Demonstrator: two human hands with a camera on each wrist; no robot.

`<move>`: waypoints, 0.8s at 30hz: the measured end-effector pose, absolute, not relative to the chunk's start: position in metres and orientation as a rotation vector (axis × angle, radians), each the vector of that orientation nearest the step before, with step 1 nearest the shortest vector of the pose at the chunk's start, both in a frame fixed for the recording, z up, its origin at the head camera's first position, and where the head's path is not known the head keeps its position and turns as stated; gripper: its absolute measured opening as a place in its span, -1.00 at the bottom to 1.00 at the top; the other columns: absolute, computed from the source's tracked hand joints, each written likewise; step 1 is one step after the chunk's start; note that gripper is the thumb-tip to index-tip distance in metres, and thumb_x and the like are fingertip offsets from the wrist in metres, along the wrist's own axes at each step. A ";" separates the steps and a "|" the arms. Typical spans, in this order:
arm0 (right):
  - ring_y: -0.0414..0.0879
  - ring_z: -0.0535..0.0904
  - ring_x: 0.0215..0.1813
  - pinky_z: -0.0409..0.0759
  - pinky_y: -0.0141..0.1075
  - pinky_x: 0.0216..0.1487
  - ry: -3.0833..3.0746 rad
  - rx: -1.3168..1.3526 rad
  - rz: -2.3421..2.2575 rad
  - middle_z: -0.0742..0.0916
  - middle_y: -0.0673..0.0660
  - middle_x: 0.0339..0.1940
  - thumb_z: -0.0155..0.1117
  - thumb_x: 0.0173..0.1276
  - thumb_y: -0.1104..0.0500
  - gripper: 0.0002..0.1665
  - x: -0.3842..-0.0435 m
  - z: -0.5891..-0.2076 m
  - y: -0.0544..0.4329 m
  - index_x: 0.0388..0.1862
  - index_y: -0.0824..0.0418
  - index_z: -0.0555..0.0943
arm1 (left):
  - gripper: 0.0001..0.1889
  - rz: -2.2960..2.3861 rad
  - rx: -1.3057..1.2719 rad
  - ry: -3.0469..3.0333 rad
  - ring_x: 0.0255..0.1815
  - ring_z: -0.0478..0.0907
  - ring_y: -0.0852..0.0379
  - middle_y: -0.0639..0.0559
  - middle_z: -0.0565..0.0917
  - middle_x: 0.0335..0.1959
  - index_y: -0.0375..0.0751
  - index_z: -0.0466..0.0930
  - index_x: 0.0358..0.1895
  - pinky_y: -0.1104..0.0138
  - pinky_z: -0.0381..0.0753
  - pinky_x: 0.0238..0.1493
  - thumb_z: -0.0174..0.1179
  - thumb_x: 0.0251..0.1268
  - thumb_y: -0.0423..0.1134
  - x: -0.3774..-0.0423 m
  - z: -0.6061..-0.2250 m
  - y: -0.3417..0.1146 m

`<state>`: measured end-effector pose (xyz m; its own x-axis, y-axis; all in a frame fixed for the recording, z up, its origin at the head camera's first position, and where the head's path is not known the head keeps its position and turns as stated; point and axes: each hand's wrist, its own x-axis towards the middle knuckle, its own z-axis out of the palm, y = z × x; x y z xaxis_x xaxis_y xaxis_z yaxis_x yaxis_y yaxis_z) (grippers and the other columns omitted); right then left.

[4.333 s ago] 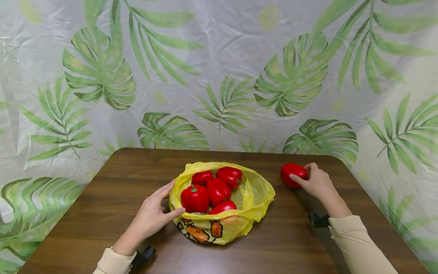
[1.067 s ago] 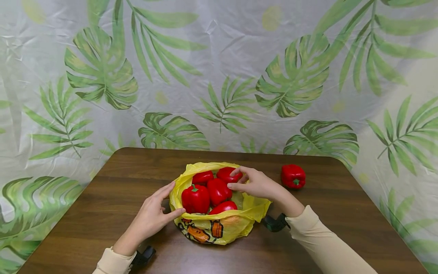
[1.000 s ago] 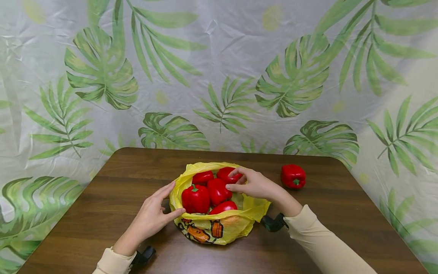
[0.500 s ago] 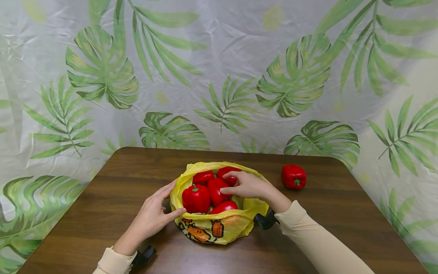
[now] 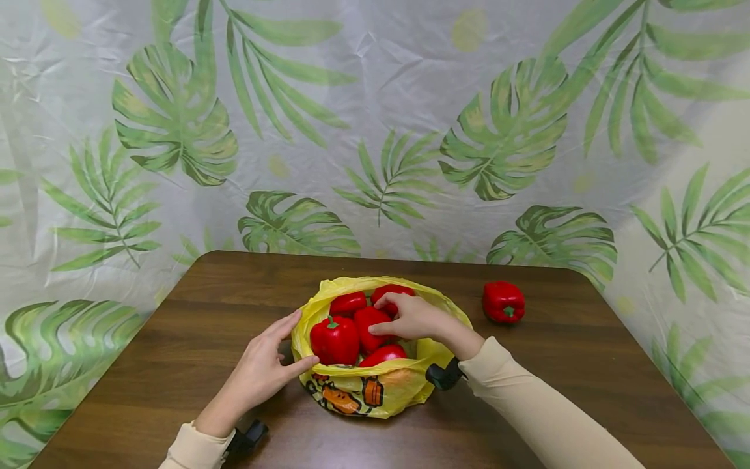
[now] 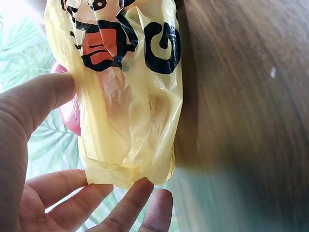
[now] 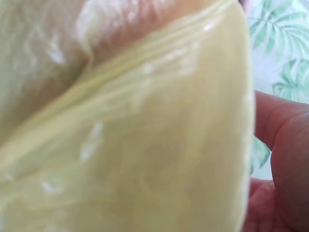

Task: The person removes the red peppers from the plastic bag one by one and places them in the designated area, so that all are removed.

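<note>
Dark wood-grain worktop (image 5: 176, 339)
An open yellow bag (image 5: 404, 391) stands near its middle; a red pepper (image 5: 502, 301) lies apart, toward the far right corner.

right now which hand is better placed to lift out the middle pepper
The right hand, I think: it is inside the mouth of the yellow bag, at the middle pepper. The left hand touches the bag's left rim, perhaps steadying it.

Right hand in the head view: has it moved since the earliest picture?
Yes. Judged against the table, the right hand has moved left, from the lone red pepper to the open yellow bag.
</note>
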<state>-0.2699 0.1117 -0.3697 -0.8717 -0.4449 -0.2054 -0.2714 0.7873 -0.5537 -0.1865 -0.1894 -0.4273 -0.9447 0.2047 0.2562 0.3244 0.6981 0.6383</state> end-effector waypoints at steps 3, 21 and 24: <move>-0.08 0.61 -0.10 0.61 -0.21 -0.01 2.635 -0.548 -0.753 0.76 0.12 0.12 0.52 0.43 -0.14 -0.35 -0.271 -0.369 0.109 0.35 0.13 0.59 | -0.04 -1.073 -0.428 -2.745 0.32 0.69 -0.23 -0.29 0.42 0.62 -0.22 0.33 0.66 0.20 0.84 -0.08 0.58 0.27 0.01 -0.187 -0.427 -0.190; -0.10 0.68 -0.25 0.75 -0.25 -0.22 2.587 -0.477 -0.781 0.70 0.21 0.27 0.53 0.43 -0.12 -0.32 -0.272 -0.361 0.108 0.35 0.18 0.56 | -0.06 -1.075 -0.432 -2.744 0.30 0.70 -0.21 -0.28 0.41 0.63 -0.22 0.34 0.65 0.18 0.84 -0.06 0.58 0.28 0.00 -0.186 -0.427 -0.190; -0.10 0.68 -0.21 0.76 -0.24 -0.20 2.576 -0.480 -0.779 0.68 0.22 0.33 0.52 0.44 -0.13 -0.31 -0.272 -0.358 0.109 0.38 0.18 0.55 | -0.06 -1.072 -0.430 -2.740 0.29 0.71 -0.19 -0.28 0.42 0.62 -0.23 0.34 0.65 0.19 0.84 -0.08 0.58 0.27 -0.01 -0.186 -0.427 -0.190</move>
